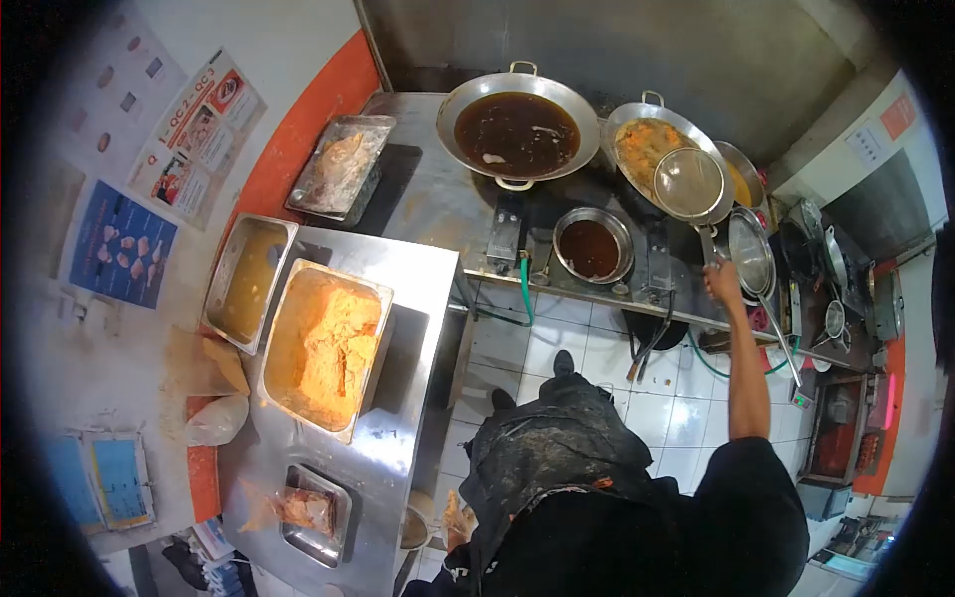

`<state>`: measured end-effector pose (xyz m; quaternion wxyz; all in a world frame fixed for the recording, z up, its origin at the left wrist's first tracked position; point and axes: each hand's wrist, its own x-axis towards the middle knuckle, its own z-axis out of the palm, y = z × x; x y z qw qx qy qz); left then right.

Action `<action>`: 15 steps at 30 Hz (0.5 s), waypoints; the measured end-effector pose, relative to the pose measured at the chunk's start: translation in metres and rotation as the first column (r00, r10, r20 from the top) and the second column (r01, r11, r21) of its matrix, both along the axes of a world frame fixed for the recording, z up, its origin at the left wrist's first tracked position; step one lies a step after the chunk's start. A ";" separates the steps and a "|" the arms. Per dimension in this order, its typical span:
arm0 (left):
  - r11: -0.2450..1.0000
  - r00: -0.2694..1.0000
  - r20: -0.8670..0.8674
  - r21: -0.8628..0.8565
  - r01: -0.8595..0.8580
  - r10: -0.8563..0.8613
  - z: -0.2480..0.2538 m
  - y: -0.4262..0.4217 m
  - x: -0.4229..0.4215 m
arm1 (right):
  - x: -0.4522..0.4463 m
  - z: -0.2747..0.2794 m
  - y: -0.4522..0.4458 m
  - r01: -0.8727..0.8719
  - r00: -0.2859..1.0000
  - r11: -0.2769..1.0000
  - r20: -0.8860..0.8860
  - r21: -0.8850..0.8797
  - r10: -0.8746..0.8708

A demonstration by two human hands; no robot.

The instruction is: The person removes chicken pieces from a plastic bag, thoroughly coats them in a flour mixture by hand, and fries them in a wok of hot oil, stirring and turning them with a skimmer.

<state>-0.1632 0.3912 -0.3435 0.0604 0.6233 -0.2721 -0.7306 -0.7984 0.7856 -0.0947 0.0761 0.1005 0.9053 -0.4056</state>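
Note:
My right hand (723,283) is closed around the handle of a round mesh strainer (688,183). The strainer's mesh is over the right side of a wok (625,111) in which orange-brown pieces sit in bubbling oil (642,144). Low beside my dark apron, at the left of my body, is what looks like my left hand (458,521). It appears orange-brown and coated, and its fingers cannot be made out. A second long-handled strainer (750,249) rests right of my right hand.
A large wok (458,149) of dark oil and a bowl of dark liquid (589,249) stand on the stove counter. Left, a steel table (423,298) carries a pan of orange flour (343,338), a pan of yellowish liquid (254,274) and a tray with chicken (313,507). A green hose (525,289) hangs down.

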 end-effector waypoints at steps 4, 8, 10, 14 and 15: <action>1.000 0.999 -0.007 0.003 0.031 -0.031 0.005 -0.001 0.006 | 0.043 -0.005 -0.025 0.007 0.999 0.923 0.035 -0.385 0.007; 0.999 0.999 -0.001 0.005 0.050 -0.050 0.013 -0.004 0.011 | 0.121 -0.091 -0.054 0.139 0.983 0.661 0.186 -0.738 0.002; 0.998 0.998 0.002 0.002 0.060 -0.060 0.014 -0.004 0.016 | 0.160 -0.082 -0.106 0.029 0.985 0.854 0.158 -0.519 0.062; 0.996 0.996 0.010 0.001 0.088 -0.088 0.020 -0.002 0.024 | 0.148 -0.154 -0.137 0.082 0.966 0.808 0.247 -0.583 0.080; 0.996 0.996 0.009 0.002 0.094 -0.094 0.021 0.000 0.028 | 0.142 -0.168 -0.138 0.054 0.964 0.821 0.245 -0.569 0.106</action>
